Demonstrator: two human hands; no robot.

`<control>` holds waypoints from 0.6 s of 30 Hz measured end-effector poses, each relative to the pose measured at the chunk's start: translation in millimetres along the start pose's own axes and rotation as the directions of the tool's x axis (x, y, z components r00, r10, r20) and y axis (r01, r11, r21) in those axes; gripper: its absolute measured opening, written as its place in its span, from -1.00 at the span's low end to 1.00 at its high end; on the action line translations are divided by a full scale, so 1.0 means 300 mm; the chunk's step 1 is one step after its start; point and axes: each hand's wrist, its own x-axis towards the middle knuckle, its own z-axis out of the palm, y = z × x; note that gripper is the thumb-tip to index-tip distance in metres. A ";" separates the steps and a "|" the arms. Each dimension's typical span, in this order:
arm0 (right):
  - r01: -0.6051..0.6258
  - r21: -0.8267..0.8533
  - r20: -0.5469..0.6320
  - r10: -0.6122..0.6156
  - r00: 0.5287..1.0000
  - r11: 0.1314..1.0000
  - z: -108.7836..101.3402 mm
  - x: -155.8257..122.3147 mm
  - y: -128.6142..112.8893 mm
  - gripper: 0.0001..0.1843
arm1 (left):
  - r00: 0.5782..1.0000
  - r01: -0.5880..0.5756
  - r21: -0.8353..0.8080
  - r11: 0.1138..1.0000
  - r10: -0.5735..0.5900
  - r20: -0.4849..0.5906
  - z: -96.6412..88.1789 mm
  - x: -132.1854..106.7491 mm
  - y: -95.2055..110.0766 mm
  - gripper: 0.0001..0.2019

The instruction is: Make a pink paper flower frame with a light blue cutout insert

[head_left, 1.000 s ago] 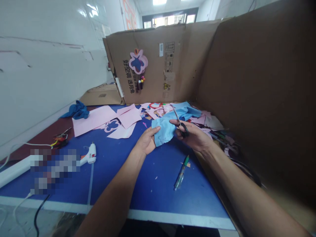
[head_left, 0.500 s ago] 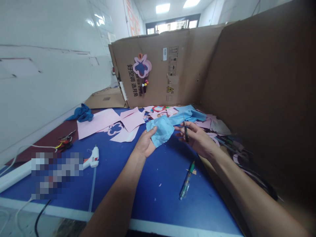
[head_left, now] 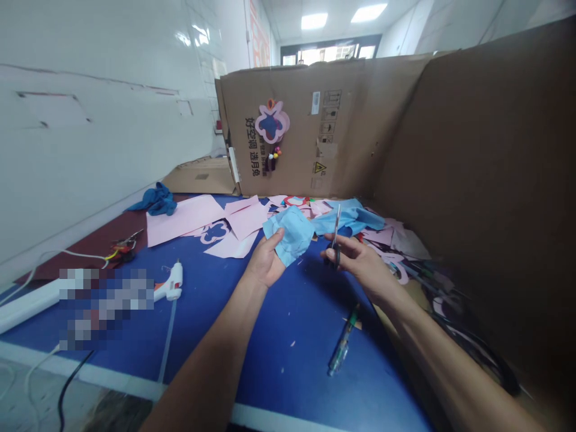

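Blue sheet pinched, left hand | scissors gripped, right hand

- Two hands, both over the table: one left hand and one right hand.
- One pair of scissors, above the table's middle.
- One light blue cloth, also above the table's middle.
- One pen, on the table's near right part.
- One glue gun, on the table's near left part.
- One dark blue rag, at the table's far left edge.
- At least three pink sheets, on the table's far half.
- One flower ornament, on the cardboard behind the table.
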 end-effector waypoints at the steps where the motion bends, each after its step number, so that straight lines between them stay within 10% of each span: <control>1: -0.011 0.023 0.001 0.011 1.000 1.000 0.000 0.001 0.001 -0.25 | 1.000 -0.008 -0.003 1.000 0.008 -0.001 0.001 -0.001 0.000 -0.64; 18: 0.015 0.010 0.249 -0.017 0.968 1.000 -0.001 -0.018 0.004 -0.34 | 0.992 -0.124 -0.012 0.992 0.124 -0.021 0.022 -0.014 0.023 -0.44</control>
